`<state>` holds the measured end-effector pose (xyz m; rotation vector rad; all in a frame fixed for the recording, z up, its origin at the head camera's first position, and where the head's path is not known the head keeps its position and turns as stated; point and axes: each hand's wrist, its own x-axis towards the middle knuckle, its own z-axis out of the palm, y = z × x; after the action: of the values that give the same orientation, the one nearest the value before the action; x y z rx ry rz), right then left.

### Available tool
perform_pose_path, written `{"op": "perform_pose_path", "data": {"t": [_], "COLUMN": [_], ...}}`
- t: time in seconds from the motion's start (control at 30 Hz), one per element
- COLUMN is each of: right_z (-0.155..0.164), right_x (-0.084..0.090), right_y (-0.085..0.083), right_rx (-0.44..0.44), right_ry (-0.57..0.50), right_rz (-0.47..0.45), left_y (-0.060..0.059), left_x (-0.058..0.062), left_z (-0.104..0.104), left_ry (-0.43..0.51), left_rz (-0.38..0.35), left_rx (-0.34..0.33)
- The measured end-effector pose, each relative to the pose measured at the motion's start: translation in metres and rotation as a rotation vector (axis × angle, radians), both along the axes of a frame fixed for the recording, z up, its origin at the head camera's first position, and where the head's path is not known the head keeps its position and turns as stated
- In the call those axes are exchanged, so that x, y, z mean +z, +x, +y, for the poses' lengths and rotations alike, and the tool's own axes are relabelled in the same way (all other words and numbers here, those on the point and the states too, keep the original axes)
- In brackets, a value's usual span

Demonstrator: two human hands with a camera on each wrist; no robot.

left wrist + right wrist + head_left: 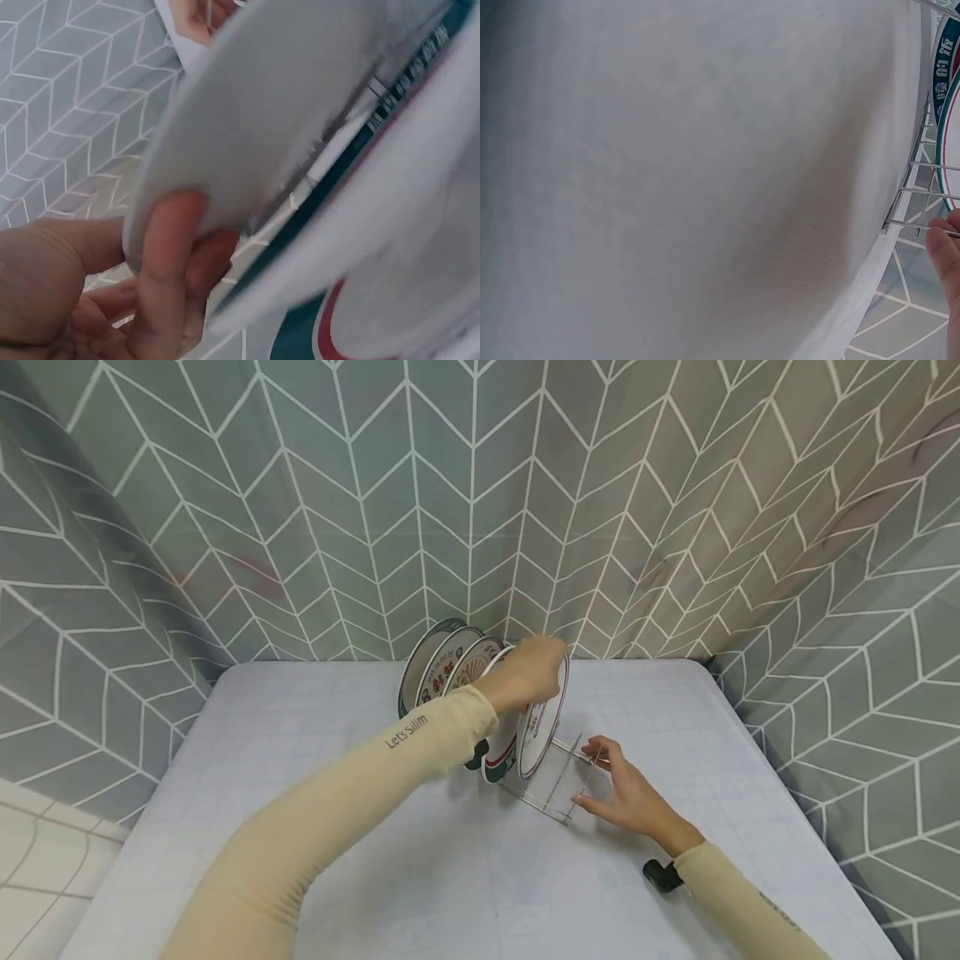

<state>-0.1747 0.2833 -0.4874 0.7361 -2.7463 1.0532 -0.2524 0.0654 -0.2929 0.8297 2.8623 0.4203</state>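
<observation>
My left hand (pixel 531 672) reaches across to a white plate (pixel 542 731) with a thin red line at its edge and printing on its face. Its thumb and fingers pinch that plate's rim; in the left wrist view the plain underside of the plate (pixel 255 97) shows between them. The plate stands upright in a wire dish rack (pixel 555 817). Close beside it is a teal-rimmed plate (pixel 360 142), partly behind my left forearm. At the rack's right end, my right hand (pixel 633 793) grips the end wires, thumb in front and fingers behind.
Several more printed plates (pixel 429 660) stand on edge in a row at the left, partly covered by the left arm. The white-covered table (pixel 315 714) ends against a grey patterned curtain (pixel 442 510). A black wrist device (pixel 662 877) sits under the right sleeve.
</observation>
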Motion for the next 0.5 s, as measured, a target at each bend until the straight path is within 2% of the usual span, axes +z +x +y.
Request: {"op": "perform_pose_path", "data": {"t": [0.2, 0.4, 0.5], "right_z": [-0.0008, -0.0017, -0.0022], "right_x": [0.0031, 0.0033, 0.0028], "right_y": [0.0003, 0.0009, 0.0009], "right_rx": [0.000, -0.007, -0.010], "right_ry": [-0.014, -0.004, -0.002], "right_rz": [-0.027, -0.027, -0.019], "left_y": [-0.0011, 0.0008, 0.0011], "left_x": [0.0023, 0.0002, -0.0013], "left_z": [-0.0037, -0.0057, -0.0066], "left_ry": [-0.014, 0.022, 0.026], "left_rz": [-0.006, -0.040, -0.026], "left_rx": [-0.007, 0.002, -0.002]}}
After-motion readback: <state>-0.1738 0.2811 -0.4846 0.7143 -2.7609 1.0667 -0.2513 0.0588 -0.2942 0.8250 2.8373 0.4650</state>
